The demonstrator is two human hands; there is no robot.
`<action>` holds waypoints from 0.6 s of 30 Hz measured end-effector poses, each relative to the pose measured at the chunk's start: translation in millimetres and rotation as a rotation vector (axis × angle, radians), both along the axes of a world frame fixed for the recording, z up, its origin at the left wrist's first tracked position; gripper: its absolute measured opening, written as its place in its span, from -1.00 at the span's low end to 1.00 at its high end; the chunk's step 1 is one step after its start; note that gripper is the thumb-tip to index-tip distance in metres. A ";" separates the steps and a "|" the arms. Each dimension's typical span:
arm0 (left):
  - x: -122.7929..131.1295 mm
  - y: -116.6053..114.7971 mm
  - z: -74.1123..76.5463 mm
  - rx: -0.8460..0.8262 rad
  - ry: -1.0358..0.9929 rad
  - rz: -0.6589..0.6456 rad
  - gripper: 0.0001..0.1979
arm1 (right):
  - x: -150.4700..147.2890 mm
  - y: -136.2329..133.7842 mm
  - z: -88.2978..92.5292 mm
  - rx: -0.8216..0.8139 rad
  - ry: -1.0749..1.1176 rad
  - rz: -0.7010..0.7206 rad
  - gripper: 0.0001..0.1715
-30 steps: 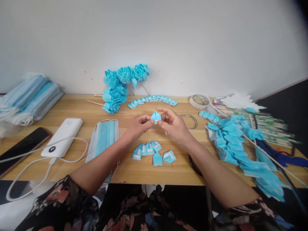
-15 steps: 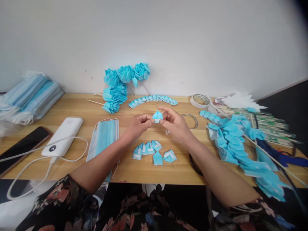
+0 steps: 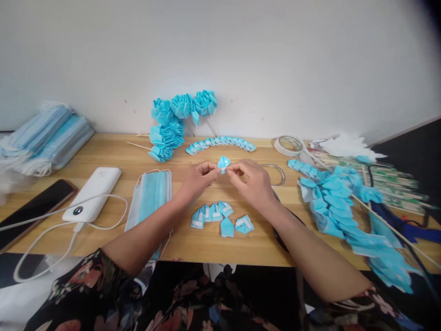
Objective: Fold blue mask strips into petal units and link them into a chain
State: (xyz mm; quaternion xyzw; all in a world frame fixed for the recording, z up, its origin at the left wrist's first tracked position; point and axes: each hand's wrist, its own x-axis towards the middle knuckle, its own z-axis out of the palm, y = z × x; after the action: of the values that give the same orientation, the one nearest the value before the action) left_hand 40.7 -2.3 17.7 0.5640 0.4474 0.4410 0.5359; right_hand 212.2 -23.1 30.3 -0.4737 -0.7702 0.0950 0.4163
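Between my two hands, above the middle of the table, is a small folded blue petal (image 3: 223, 162) with a pointed top. My left hand (image 3: 200, 180) pinches its lower left edge between thumb and finger. On the other side my right hand (image 3: 251, 183) pinches its lower right edge, the other fingers curled. Several more folded petals (image 3: 226, 227) lie on the wood below my hands, most with white strips of tape on them. Behind my hands a curved row of overlapping petals (image 3: 220, 143) rests on the table.
Blue flowers on sticks (image 3: 167, 133) stand by the wall. To the left are stacked face masks (image 3: 48, 138), a phone (image 3: 37, 211), a white power bank (image 3: 93, 195) and a mask (image 3: 153, 193). Tape rolls (image 3: 288, 145) and a heap of blue petal strips (image 3: 330, 197) lie right.
My right hand's fingers have curled in, from spread behind the petal to a pinch at its lower right edge. The petal has tilted slightly. The view has shifted a little.
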 end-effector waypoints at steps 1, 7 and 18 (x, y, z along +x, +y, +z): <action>0.1 -1.0 1.6 0.004 0.002 -0.007 -0.73 | 0.3 0.6 -1.2 -0.014 -0.006 -0.002 -0.86; -1.2 -1.8 2.8 0.040 0.038 -0.020 -0.77 | 1.1 1.6 -3.3 -0.048 -0.028 -0.006 -0.83; 0.9 -6.2 6.1 0.187 0.151 -0.008 -0.82 | -0.6 1.1 -2.3 -0.081 -0.004 0.023 -0.88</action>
State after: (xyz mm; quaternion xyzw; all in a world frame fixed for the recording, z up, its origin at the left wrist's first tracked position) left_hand 41.5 -8.5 23.8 0.6448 0.4412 0.4351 0.4476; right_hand 211.7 -22.0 28.0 -0.4815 -0.7720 0.1299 0.3942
